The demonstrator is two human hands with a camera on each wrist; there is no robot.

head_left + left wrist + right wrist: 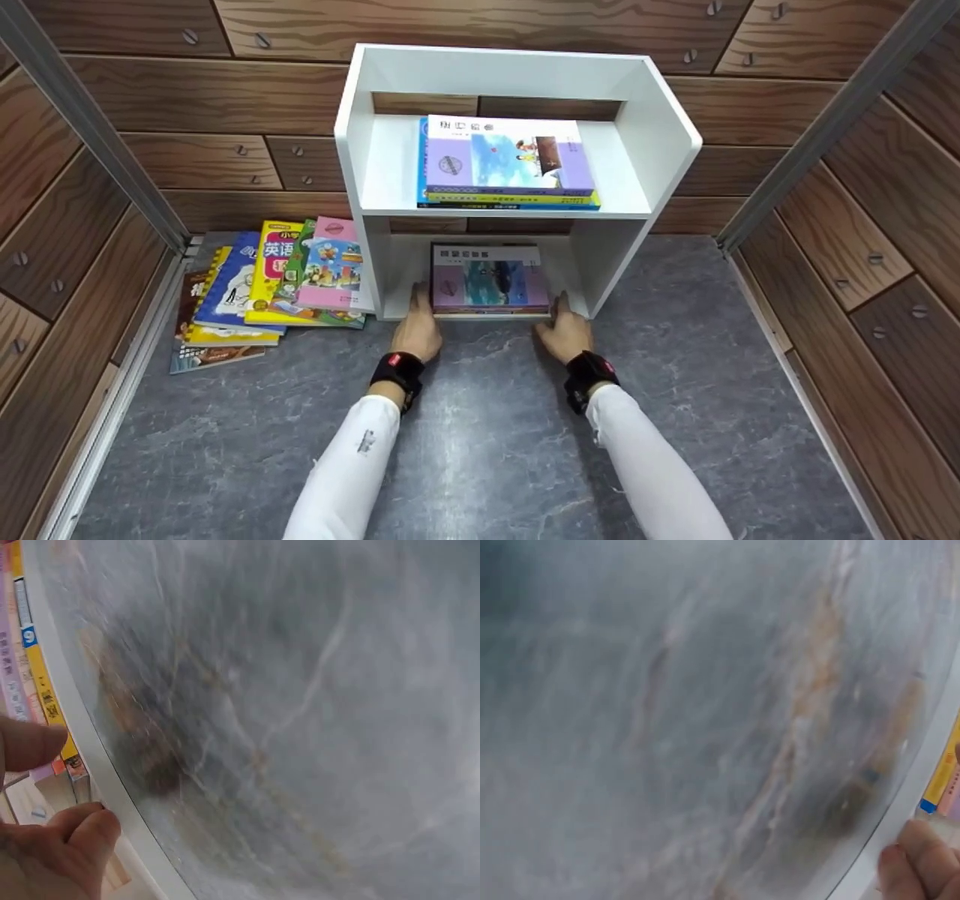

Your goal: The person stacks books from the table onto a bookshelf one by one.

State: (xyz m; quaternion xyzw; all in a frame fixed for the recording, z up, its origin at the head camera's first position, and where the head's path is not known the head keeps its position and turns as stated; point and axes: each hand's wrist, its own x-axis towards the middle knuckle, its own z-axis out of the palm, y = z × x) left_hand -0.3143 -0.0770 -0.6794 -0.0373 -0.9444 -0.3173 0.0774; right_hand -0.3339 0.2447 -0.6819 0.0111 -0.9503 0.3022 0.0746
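A white two-tier shelf (516, 215) stands on the floor. On its lower board lies a stack of books (491, 276), the top one with a purple cover. At the stack's left front corner is my left hand (418, 335); in the left wrist view its thumb (34, 744) lies over the spines, other fingers close to the shelf's front edge. My right hand (566, 335) reaches the stack's right front corner. In the right wrist view, bent fingers (922, 862) show at the shelf edge beside a yellow spine, the rest of that hand cut off.
Another stack of books (510, 157) lies flat on the upper board. Left of the shelf, several books (259, 281) fan out on the grey floor (480, 450). Wood-patterned walls (210, 97) enclose the back and both sides.
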